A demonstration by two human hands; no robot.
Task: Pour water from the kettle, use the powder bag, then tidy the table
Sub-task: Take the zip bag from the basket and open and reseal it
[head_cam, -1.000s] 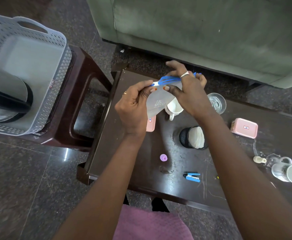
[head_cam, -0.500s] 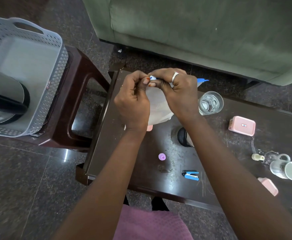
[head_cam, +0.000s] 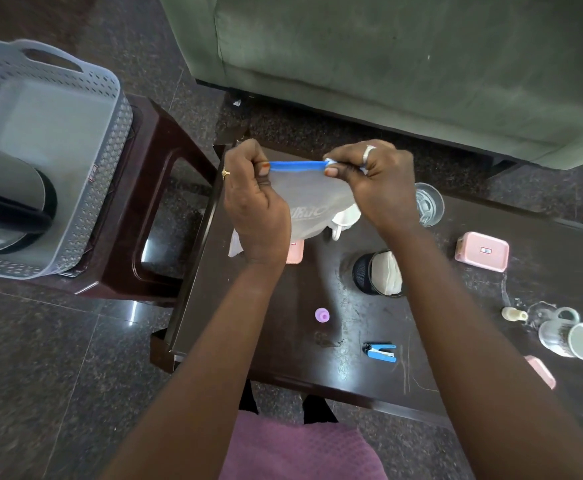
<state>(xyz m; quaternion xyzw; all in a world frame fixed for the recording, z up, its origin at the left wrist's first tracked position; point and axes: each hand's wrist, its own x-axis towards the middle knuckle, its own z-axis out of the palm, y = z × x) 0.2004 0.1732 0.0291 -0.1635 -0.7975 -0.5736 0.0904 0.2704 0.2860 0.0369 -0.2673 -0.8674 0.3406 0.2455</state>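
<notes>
Spreading from a bunched pinch, left hand (head_cam: 255, 206) and right hand (head_cam: 376, 181) now stretch the powder bag (head_cam: 309, 199) taut above the bench (head_cam: 283, 358); each grip pinches an end of its blue zip strip (head_cam: 297, 165); sealing seems done.

Bare forearms; gold ring (head_cam: 226, 173) on left hand (head_cam: 255, 206), silver band (head_cam: 369, 154) on right hand (head_cam: 378, 188); mauve textured garment (head_cam: 300, 448) at lap

— What runs out of view?
— The kettle (head_cam: 6, 183), in the basket (head_cam: 105, 188), is cut by the left edge; only its lid and handle show.
— And hidden?
— The powder bag (head_cam: 304, 195) covers most of a white cup (head_cam: 347, 218), and the bag's print is too blurred to read. The left hand (head_cam: 255, 206) covers most of a pink box (head_cam: 295, 253) on the counter (head_cam: 290, 358). The right forearm (head_cam: 473, 341) hides part of another pink thing (head_cam: 542, 371).
</notes>
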